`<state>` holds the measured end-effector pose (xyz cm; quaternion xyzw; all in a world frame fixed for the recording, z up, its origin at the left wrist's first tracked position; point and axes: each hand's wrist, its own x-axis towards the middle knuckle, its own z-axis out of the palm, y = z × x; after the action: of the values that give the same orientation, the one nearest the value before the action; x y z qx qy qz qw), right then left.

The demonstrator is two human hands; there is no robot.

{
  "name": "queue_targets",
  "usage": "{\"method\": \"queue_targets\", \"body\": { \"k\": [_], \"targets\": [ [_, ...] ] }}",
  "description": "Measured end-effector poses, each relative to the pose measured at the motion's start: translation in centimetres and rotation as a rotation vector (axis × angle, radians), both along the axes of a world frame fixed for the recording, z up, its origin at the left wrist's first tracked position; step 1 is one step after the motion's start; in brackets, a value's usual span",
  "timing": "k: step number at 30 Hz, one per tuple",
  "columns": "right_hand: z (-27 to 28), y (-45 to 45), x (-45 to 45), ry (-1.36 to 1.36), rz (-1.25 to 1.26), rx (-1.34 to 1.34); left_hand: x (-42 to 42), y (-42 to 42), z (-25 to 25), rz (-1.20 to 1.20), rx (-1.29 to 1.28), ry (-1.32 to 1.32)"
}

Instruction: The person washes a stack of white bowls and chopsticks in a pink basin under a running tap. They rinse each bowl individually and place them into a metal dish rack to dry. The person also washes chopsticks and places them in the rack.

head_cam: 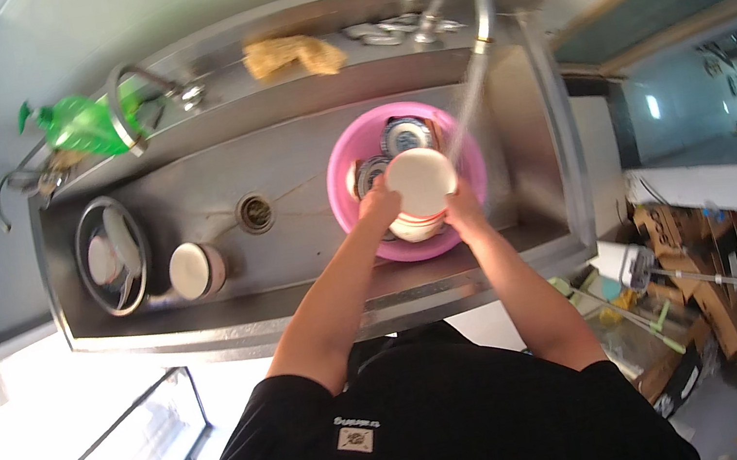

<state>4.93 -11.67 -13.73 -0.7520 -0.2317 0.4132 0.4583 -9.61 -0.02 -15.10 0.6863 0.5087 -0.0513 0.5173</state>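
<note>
Both hands grip a stack of white bowls (422, 182) with red rims, held over a pink plastic basin (338, 195) in a stainless steel sink. On the stack's left side is my left hand (380, 203); my right hand (462, 206) clasps its right side. Blue-patterned dishes (406, 134) lie in the basin behind the bowls. Water runs from a curved faucet (482, 10) down beside the stack. Farther left in the sink stand a white bowl or stack of bowls (191, 271) and a metal basin (83, 262) holding white dishes.
A drain (255, 214) lies mid-sink. Along the back ledge are a yellow cloth (293, 56), metal utensils (378, 32), a second faucet (125, 110) and a green pump bottle (80, 125). Cardboard boxes (708, 288) and long-handled cleaning tools (640, 322) stand at the right.
</note>
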Motion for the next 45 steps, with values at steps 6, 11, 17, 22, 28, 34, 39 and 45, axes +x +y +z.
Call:
{"method": "queue_targets", "body": {
  "k": [6,11,17,22,28,34,39,45],
  "targets": [
    [3.7,1.1,-0.3,0.326,-0.148,-0.304,0.5,0.2,0.8,0.038,-0.166,0.023],
    [3.0,1.7,-0.3,0.425,-0.18,-0.365,1.1,-1.3,-4.0,0.279,-0.331,-0.069],
    [2.3,2.8,0.7,0.346,-0.07,-0.412,1.9,0.7,-3.9,0.2,-0.218,0.017],
    [2.3,2.4,0.4,0.371,-0.122,-0.386,2.0,0.8,-1.9,0.112,-0.095,-0.126],
    [3.7,2.5,0.2,0.178,-0.202,-0.328,1.6,0.9,-2.4,0.05,-0.077,-0.084],
    [2.4,2.7,1.3,0.265,-0.251,-0.16,1.2,0.6,1.6,0.131,-0.072,-0.15],
    [-4.4,0.4,2.3,0.369,-0.351,-0.027,-4.8,-0.1,2.0,0.277,0.191,-0.288],
    [1.5,-2.1,1.1,0.321,-0.42,-0.213,-24.5,4.4,2.7,0.414,0.698,0.061]
  ]
}}
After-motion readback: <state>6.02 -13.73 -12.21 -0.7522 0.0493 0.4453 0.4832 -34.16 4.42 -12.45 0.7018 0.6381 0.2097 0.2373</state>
